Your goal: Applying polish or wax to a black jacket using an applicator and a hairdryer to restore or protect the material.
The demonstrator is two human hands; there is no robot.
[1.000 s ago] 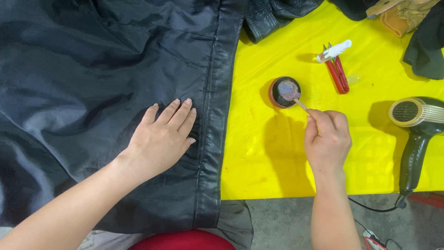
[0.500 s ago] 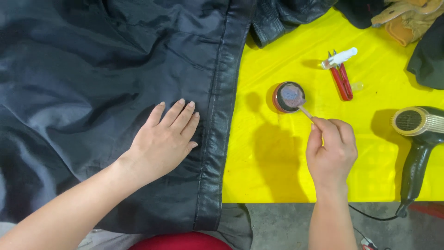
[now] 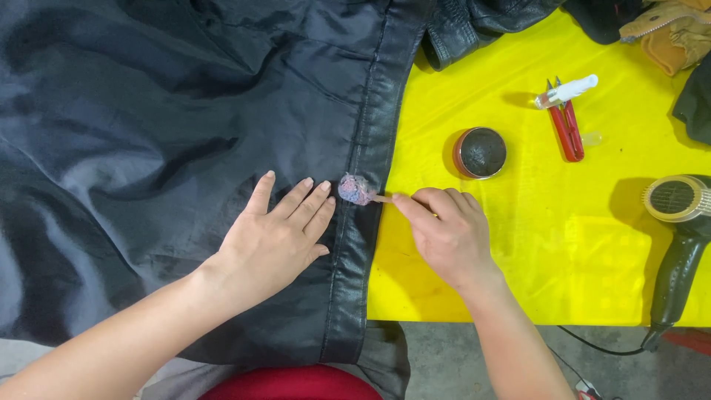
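A black leather garment [image 3: 148,133] with shiny lining lies spread over the left of a yellow table cover [image 3: 518,244]. My left hand [image 3: 278,237] rests flat on the lining, fingers apart, beside the leather edge strip [image 3: 363,237]. My right hand [image 3: 452,237] pinches a thin stick tipped with a small purple-grey dauber [image 3: 354,190]. The dauber touches the leather edge strip just right of my left fingertips. A small round open tin [image 3: 481,152] of dark polish stands behind my right hand.
Red thread snips [image 3: 566,126] and a small white bottle [image 3: 570,90] lie beyond the tin. A dark hair dryer [image 3: 678,237] lies at the right edge, its cord hanging off the front. Tan gloves [image 3: 666,30] sit at the back right. Bare floor shows below the table.
My right hand has carried the dauber from the tin leftward to the leather edge strip. My left hand has stayed flat on the lining.
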